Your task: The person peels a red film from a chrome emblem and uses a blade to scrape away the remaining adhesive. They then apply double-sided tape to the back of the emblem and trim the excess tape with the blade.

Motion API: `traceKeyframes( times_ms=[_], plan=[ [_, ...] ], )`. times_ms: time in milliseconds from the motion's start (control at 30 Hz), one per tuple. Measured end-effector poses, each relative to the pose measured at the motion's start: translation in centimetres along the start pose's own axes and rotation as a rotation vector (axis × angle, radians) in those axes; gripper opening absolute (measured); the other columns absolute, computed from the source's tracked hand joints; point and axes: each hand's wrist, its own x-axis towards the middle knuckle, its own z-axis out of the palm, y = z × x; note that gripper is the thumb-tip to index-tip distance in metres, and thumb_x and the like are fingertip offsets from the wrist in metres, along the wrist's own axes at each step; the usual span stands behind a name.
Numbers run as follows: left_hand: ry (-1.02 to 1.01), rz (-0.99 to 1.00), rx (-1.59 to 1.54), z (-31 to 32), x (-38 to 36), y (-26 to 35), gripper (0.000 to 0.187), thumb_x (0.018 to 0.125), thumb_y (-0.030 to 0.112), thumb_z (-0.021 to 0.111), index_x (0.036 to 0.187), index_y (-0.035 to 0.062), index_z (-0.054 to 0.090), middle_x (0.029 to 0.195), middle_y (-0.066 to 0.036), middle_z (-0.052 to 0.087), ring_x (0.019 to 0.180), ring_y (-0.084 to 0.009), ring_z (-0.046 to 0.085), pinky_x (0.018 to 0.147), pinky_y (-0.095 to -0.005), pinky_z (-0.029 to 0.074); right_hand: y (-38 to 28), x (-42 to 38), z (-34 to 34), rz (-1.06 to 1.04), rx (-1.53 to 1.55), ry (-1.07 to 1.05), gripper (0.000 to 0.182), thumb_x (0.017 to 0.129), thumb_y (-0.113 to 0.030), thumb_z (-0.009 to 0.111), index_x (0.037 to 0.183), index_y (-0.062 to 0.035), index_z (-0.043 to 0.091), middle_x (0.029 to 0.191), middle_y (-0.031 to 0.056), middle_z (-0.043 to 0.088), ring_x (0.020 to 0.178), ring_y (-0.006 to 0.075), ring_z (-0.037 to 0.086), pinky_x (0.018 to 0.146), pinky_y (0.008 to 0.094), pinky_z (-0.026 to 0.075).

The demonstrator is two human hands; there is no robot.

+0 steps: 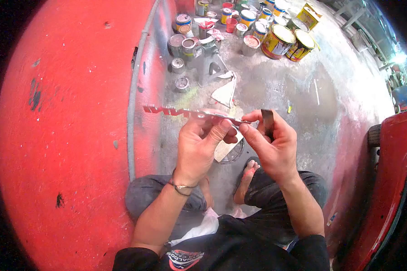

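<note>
A long, thin strip with red and shiny raised shapes [167, 110] is held up level in front of me, seen nearly edge-on. My left hand [201, 144] pinches it near its middle between thumb and fingers. At its right end my right hand [273, 147] has thumb and index finger closed on it. A dark flat piece [267, 123] stands up between the fingers of my right hand. Below the strip, partly behind my hands, a pale flat board [225, 150] lies on a round lid or can top on the floor.
Several paint cans [278, 41] stand on the floor ahead. A red wall [72, 126] with a grey pipe [133, 99] is at the left. A white-topped triangular piece [224, 94] lies ahead. At the right is a red panel [386, 167] beside a tyre [374, 135].
</note>
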Motion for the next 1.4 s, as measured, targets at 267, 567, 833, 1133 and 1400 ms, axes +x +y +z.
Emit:
traceKeyframes(
  times_ms=[267,567,833,1133,1400],
  plan=[
    [-0.043,-0.056,-0.165,0.4,0.2,0.8,0.037,0.109,0.021,0.067,0.136,-0.0031,0.062,0.116,-0.016,0.076,0.098,-0.0215,0.075,0.089,-0.0359,0.061,2.9,1.4,-2.2,-0.757,-0.528,0.041,0.029,0.089,-0.006,0.084,0.117,-0.0076,0.077,0.067,0.0014,0.054,0.053,0.0177,0.052,0.051,0.0322,0.042],
    [0.076,0.081,0.026,1.0,0.1,1.2,0.028,0.107,0.014,0.07,0.13,-0.0027,0.068,0.109,-0.011,0.077,0.093,-0.0163,0.076,0.084,-0.0286,0.059,0.4,0.0,-1.4,0.182,0.222,-0.087,0.028,0.105,-0.015,0.073,0.128,0.0003,0.069,0.085,-0.0113,0.057,0.075,-0.0002,0.047,0.066,0.0199,0.036],
    [0.019,0.087,0.034,1.0,-0.2,0.7,0.035,0.108,0.019,0.07,0.132,-0.0051,0.064,0.112,-0.016,0.078,0.091,-0.0196,0.075,0.084,-0.0315,0.06,0.5,0.6,-1.6,0.313,0.283,-0.106,0.02,0.105,-0.017,0.073,0.116,-0.0012,0.074,0.083,-0.0126,0.057,0.073,-0.001,0.046,0.064,0.0198,0.034],
    [0.066,0.006,0.065,0.8,0.1,0.9,0.03,0.107,0.018,0.07,0.126,-0.0046,0.066,0.109,-0.015,0.078,0.087,-0.0179,0.074,0.08,-0.0309,0.06,1.1,0.7,-1.3,0.502,0.471,-0.182,0.017,0.105,-0.021,0.072,0.112,-0.0058,0.074,0.079,-0.0128,0.056,0.067,-0.0005,0.045,0.059,0.0217,0.032],
    [0.068,-0.051,-0.051,0.6,0.1,0.4,0.037,0.108,0.025,0.069,0.132,-0.0022,0.061,0.111,-0.012,0.076,0.093,-0.019,0.074,0.082,-0.0325,0.06,2.0,0.1,0.4,0.205,0.133,0.011,0.012,0.102,-0.016,0.075,0.107,-0.0058,0.072,0.073,-0.0087,0.057,0.06,0.0003,0.046,0.053,0.0239,0.035]
  ],
)
